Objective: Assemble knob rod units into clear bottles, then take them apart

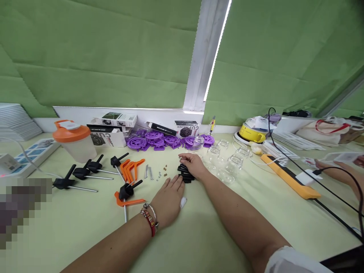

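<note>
My left hand (169, 201) lies flat on the table with its fingers stretched out, their tips at a bunch of short black tubes (186, 177). A small white piece (183, 202) shows at its thumb side. Over the far end of the tubes, my right hand (193, 165) has thumb and forefinger brought together around something too small to name. Left of the hands are tiny brass-coloured pieces (165, 170), small silver pieces (159, 175) and long metal screws (148, 171). Orange brackets (130, 170) and black-headed metal rods (82, 172) lie further left.
Purple plastic wheel-like parts (155, 138) and cup holder boxes (109, 137) line the back. Clear glass-like cups (231, 165) stand right of my right hand. An orange-lidded shaker (75, 142) is at left, an orange power strip (290, 176) at right. Another person's hand (341, 172) shows far right.
</note>
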The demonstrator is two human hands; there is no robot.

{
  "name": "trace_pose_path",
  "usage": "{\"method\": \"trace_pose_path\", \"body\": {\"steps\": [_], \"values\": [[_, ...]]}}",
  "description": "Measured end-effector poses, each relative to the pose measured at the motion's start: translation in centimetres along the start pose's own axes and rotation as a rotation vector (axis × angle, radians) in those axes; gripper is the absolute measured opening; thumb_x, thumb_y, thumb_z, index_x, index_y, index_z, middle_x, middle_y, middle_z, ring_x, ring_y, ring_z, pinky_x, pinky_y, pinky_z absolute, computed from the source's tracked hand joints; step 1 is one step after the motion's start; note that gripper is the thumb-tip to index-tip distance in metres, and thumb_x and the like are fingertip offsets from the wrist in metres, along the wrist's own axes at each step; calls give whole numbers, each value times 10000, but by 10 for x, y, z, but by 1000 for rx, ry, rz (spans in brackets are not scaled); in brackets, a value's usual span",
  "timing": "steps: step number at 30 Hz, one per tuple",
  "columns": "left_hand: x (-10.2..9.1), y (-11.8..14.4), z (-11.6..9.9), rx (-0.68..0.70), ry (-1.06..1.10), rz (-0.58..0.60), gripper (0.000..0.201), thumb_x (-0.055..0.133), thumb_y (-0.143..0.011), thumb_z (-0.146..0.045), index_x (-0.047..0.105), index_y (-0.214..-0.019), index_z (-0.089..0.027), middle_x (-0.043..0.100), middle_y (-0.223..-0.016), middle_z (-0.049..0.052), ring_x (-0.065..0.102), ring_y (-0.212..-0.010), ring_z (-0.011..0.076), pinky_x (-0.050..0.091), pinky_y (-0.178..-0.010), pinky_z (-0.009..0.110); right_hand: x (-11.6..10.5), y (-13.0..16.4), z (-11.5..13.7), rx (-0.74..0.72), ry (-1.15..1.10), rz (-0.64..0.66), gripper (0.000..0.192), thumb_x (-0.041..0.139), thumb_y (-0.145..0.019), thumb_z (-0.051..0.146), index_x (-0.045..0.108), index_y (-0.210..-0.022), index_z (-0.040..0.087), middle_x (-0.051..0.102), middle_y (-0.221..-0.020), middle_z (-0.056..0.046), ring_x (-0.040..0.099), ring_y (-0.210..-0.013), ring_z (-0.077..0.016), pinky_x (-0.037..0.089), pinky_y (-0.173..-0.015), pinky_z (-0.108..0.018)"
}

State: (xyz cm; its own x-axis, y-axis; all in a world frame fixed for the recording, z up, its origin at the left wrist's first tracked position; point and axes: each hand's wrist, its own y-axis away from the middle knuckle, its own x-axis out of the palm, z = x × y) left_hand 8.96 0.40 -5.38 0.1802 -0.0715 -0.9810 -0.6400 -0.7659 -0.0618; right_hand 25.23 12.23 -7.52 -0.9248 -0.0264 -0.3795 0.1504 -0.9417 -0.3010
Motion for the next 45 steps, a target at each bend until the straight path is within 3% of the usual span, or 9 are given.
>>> {"method": "trace_pose_path", "body": {"steps": [11,15,18,22,33,37,39,42,45], "values": [[2,1,2,8,-47,5,515,283,-921,-279,382,-1378,-62,311,-1480,174,244,-1381,279,206,-1121,457,-11,-4,6,3,40,-76,321,549,-772,229,618,-1072,138,651,-830,-41,606,-768,-150,471,-751,-283],[1,0,1,11,-44,11,517,280,-920,-274,382,-1377,-55,312,-1478,179,245,-1380,281,207,-1121,465,-27,8,25,101,576,-59,336,498,-834,220,587,-1148,140,676,-850,-61,614,-784,-168,443,-741,-268],[0,1,0,10,-40,15,517,284,-918,-268,383,-1375,-47,315,-1475,184,246,-1380,283,199,-1124,468,-28,19,31,175,855,12,248,506,-817,164,642,-1020,120,684,-858,-115,619,-838,-220,420,-718,-284],[-4,2,-1,-4,-31,14,503,296,-915,-258,394,-1369,-66,323,-1474,176,250,-1380,271,194,-1129,459,-20,23,29,203,895,38,177,501,-824,151,661,-891,113,681,-861,-154,618,-852,-242,401,-701,-286],[-3,2,-4,31,-42,-33,478,307,-909,-229,416,-1345,-68,322,-1469,190,246,-1383,266,217,-1118,478,-21,23,27,160,837,69,214,469,-865,160,659,-959,129,687,-922,-125,616,-900,-200,385,-736,-246],[-27,13,6,49,-101,-132,443,369,-884,-221,473,-1296,-94,389,-1437,174,292,-1363,268,209,-1118,473,-22,26,26,164,811,69,203,478,-858,154,662,-938,125,682,-922,-127,615,-884,-202,385,-718,-247],[-50,25,19,-71,-136,-216,359,400,-860,-199,575,-1164,-122,523,-1310,169,420,-1268,283,294,-1065,468,-22,26,27,163,802,66,202,478,-856,153,664,-930,128,681,-920,-125,614,-870,-204,386,-708,-252],[-82,48,45,-385,-173,-258,276,390,-844,-235,639,-923,-145,640,-1025,150,591,-980,280,450,-849,415,-23,27,29,154,789,53,217,473,-856,155,662,-959,125,677,-942,-125,607,-888,-210,388,-724,-258],[-95,67,65,-730,-117,-81,339,394,-825,-424,617,-871,-172,651,-848,127,619,-767,293,459,-612,378,-22,28,34,126,774,37,246,457,-857,150,654,-1002,121,667,-997,-123,592,-933,-210,389,-765,-260]]}}
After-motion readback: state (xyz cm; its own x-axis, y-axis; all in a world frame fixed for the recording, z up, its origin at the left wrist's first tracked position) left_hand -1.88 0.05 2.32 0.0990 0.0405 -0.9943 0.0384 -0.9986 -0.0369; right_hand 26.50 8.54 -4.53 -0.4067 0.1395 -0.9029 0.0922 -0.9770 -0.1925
